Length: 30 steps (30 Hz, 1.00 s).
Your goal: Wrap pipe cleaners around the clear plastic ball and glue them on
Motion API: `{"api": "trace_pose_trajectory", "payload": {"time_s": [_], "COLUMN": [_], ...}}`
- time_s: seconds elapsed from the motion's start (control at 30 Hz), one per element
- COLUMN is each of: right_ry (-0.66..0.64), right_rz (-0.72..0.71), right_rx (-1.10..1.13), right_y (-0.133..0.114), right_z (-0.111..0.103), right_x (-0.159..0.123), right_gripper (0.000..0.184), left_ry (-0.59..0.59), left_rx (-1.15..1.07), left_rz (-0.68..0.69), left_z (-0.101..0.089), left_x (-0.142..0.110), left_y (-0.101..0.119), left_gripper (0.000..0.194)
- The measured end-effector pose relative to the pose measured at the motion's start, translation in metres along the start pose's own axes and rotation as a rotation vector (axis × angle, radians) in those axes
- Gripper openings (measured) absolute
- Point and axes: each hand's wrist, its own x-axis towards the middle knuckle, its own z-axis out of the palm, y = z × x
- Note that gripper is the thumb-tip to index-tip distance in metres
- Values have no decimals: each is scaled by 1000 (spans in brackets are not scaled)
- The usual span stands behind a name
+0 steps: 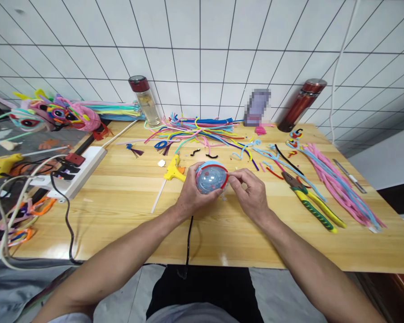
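Observation:
My left hand [191,189] is wrapped round a clear plastic dome [210,179], its thumb along the near side. Pale blue fuzzy stems line the dome's back edge, and a red pipe cleaner [225,179] curves over its top and down its right side. My right hand [251,190] pinches at the dome's right edge, on the red pipe cleaner where it meets the rim. Just left of my left hand lies a yellow glue gun [173,169] with a white glue stick in it. Two short black fuzzy pieces [211,156] lie behind the dome.
Many coloured pipe cleaners [202,128] lie along the wall between a glass bottle [146,101] and a red flask [301,105]. Pliers [313,202] and pink stems [336,184] are at right. A power strip [77,172] with cables and finished fuzzy figures [63,114] are at left.

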Motion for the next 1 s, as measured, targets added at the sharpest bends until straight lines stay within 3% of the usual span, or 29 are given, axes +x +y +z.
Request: {"api": "trace_pose_trajectory", "payload": {"time_s": [0.2,0.7,1.0], "right_ry": [18,8,8], "right_rz": [-22,-95,-43], "right_rx": [-22,-87,-83], "right_y": [0,0,7], "right_z": [4,5,4], "right_x": [-1,-3,-4], "right_gripper": [8,17,17], "left_ry": [0,-28,-125], "left_rx": [0,-15,-19], "left_rz": [14,-34,-14], "left_z": [1,1,-3], "left_x": [0,1,2], "left_y": [1,-3,0], "left_gripper": [91,92,103]}}
